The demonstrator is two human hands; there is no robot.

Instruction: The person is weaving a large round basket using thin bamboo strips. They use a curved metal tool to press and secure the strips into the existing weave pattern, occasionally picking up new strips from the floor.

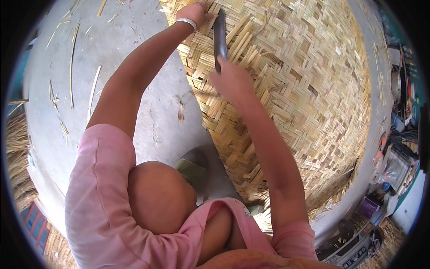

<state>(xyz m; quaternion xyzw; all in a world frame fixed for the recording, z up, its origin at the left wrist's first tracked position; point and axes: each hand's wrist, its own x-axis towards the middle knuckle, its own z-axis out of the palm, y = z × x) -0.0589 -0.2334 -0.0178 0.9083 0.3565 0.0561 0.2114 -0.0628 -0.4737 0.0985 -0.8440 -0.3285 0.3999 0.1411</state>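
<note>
Beneath and around the person spread a grey floor (pixel 152 121), strewn with pale slivers (pixel 94 87) toward the left. On it lay a big woven mat (pixel 313 112) of straw-coloured strips, filling much of the right side, its left edge running slantwise from the top down toward the person's lap. Next in size came the person's pink shirt (pixel 107 152) and one bare knee (pixel 156 195), bent beside the mat. Mixed clutter (pixel 398 157) lined the right rim; a heap of straw (pixel 18 157) stood at the left. Over the mat's far left part, a long dark blade (pixel 220 33) pointed away from the body, just beside some loose strips (pixel 242 40). The right hand (pixel 234 80), slightly blurred, had its fingers clenched around the blade's near end. The left hand (pixel 197 12) was at the mat's edge, near the blade's tip; whether its fingers grasped anything could not be told. Its wrist bore a pale band (pixel 186 21).
</note>
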